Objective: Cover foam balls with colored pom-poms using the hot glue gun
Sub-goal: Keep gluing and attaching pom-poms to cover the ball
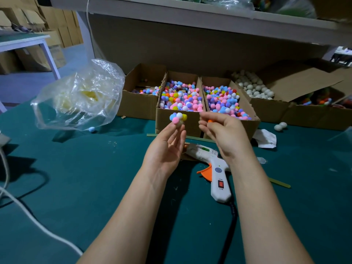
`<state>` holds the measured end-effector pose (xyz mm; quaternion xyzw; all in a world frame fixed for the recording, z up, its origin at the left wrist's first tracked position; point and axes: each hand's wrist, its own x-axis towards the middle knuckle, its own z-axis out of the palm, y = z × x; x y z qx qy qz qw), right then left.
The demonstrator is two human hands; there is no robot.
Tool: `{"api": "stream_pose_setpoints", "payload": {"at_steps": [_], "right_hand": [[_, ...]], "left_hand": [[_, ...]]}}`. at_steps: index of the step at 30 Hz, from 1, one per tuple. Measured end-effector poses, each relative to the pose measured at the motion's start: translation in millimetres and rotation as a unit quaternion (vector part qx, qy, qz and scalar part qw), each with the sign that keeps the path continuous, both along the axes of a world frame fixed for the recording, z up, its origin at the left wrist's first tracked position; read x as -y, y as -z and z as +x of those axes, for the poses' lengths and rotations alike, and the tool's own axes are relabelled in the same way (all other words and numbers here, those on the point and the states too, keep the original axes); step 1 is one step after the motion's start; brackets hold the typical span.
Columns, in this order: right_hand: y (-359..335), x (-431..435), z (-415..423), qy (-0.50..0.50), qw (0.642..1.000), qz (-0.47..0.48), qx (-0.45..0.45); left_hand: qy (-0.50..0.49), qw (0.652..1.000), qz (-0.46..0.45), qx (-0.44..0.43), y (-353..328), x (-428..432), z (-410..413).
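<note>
My left hand (167,147) holds up a foam ball (178,119) at its fingertips; blue, pink, white and yellow pom-poms cover the ball's top. My right hand (222,132) pinches an orange pom-pom (210,121) just to the right of the ball, a short gap apart. The white hot glue gun (215,168) with an orange trigger lies on the green table (95,187) beneath my hands. Cardboard boxes of mixed pom-poms (182,98) stand behind, and a box of bare white foam balls (255,86) sits further right.
A crumpled clear plastic bag (80,96) stands at the left with a loose blue pom-pom (92,129) beside it. Two white foam balls (280,126) and a white paper scrap (265,139) lie at the right. White cables (24,210) cross the left table edge.
</note>
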<state>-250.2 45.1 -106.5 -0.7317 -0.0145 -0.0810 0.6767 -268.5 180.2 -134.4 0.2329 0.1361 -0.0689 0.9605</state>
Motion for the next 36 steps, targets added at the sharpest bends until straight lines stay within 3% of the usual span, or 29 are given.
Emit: {"api": "stream_pose_setpoints", "payload": {"at_steps": [9, 16, 36], "right_hand": [[12.5, -15.3, -10.1, 0.068, 0.989, -0.067, 0.111], [12.6, -24.3, -14.4, 0.039, 0.988, -0.095, 0.115], [13.4, -24.6, -16.3, 0.054, 0.982, -0.111, 0.14]], "left_hand": [[0.0, 0.998, 0.05, 0.042, 2.4, 2.1, 2.4], [0.009, 0.992, 0.074, 0.107, 1.9, 5.7, 1.5], [0.006, 0.982, 0.123, 0.143, 1.2, 1.6, -0.9]]}}
